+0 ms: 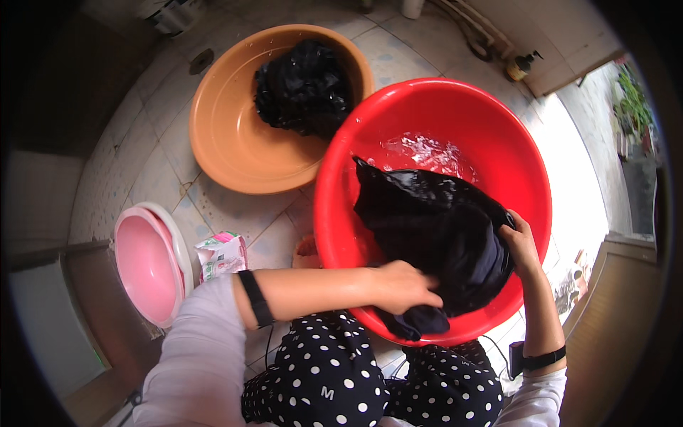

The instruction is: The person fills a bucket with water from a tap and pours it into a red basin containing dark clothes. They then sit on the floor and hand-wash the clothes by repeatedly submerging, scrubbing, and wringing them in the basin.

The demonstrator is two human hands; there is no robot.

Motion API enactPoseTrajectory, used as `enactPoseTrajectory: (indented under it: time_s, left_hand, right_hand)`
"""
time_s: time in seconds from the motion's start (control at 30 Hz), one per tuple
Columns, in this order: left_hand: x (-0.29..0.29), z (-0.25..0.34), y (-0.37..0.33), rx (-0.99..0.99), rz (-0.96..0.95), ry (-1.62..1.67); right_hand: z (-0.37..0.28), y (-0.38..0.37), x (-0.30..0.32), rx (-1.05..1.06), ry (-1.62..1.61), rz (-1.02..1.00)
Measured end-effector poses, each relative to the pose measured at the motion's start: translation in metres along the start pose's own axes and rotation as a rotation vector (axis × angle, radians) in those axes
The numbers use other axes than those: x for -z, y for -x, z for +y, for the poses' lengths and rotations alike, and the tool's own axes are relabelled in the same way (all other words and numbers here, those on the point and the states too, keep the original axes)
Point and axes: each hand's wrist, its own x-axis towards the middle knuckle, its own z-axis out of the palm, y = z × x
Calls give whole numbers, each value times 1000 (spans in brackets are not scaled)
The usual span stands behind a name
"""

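Note:
A wet black garment [434,228] hangs bunched in a large red basin [326,206], which has shallow, rippling water in it. My right hand [523,245] is closed on the garment's right edge, thumb and fingers gripping the cloth. Over the basin's near rim reaches my left hand [402,286], its fingers curled on the near fold of the same garment and slightly smeared by motion. Part of the cloth lies against the near rim below this hand.
Beyond, to the left, an orange basin [224,142] holds another dark wet bundle [302,89]. Pink and white basins [149,260] lean at the left, beside a printed plastic bag [222,255]. A pump bottle [521,67] stands by the far right wall. My knees press close to the red basin.

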Motion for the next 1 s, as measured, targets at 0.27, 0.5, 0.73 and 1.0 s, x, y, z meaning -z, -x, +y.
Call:
enactPoseTrajectory:
  time_s: [0.27, 0.5, 0.73, 1.0]
  left_hand:
    - [59, -37, -3, 774, 84, -566]
    - [30, -41, -59, 817, -654, -305]
    - [13, -139, -89, 891, -688, -570]
    - [23, -194, -103, 814, -460, -615]
  right_hand:
    - [80, 12, 35, 339, 641, -11]
    - [92, -48, -51, 67, 1508, -462]
    - [120, -133, -39, 244, 1555, -209]
    - [112, -170, -18, 202, 1378, -151]
